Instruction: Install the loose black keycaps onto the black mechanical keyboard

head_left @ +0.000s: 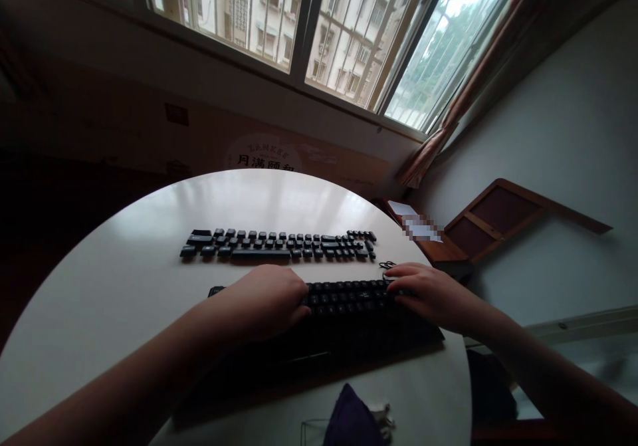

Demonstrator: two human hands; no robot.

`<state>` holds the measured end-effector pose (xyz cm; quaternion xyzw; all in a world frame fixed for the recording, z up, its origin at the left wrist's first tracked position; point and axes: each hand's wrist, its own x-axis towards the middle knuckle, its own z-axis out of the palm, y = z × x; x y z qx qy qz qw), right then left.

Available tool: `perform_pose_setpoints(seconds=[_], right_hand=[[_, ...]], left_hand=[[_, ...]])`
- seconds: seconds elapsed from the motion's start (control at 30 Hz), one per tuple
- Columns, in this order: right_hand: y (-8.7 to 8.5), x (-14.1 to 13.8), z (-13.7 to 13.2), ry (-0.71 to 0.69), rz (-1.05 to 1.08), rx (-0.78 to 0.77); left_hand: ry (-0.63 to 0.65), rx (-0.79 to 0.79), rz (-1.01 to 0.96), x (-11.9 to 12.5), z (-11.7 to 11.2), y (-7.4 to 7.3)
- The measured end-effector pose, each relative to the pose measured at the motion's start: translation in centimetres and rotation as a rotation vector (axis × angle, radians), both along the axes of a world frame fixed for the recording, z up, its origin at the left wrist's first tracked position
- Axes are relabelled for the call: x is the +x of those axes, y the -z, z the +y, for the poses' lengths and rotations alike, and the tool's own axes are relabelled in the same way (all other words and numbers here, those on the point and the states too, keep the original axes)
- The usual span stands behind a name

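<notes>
A black keyboard (343, 298) lies on the white round table, its near side in deep shadow. Over its left part rests my left hand (272, 296), with curled fingers and the thumb against the keys; the fingertips are mostly hidden. My right hand (423, 290) reaches in at the keyboard's right end. Its fingers bend down onto the keys there, closed, and whatever lies between them is too dark to make out. Thin black wire loops (387, 265) show just beyond the right fingertips. Behind the keyboard, loose black keycaps (269, 243) are laid out in rows, including a long bar-shaped one.
Near the front edge of the table (100, 286) stands a dark purple pointed object (351, 419) beside a small pale metallic piece (383, 419). Papers (419, 223) lie on a wooden surface at the right. Barred windows (269, 20) are beyond the table.
</notes>
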<state>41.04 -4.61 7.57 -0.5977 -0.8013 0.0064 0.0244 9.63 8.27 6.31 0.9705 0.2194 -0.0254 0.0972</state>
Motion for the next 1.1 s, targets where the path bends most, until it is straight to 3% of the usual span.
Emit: perform_pose_setpoints(seconds=[0.3,1.1], right_hand=[[2.7,0.2,-1.0,0.023,-0.022,0.040],[5.2,-0.1,-2.8,0.069,0.000,0.239]], left_hand=[[-0.010,-0.029,-0.006,-0.1,0.1,-0.3],[-0.021,-0.045,-0.015,-0.1,0.0,-0.5]])
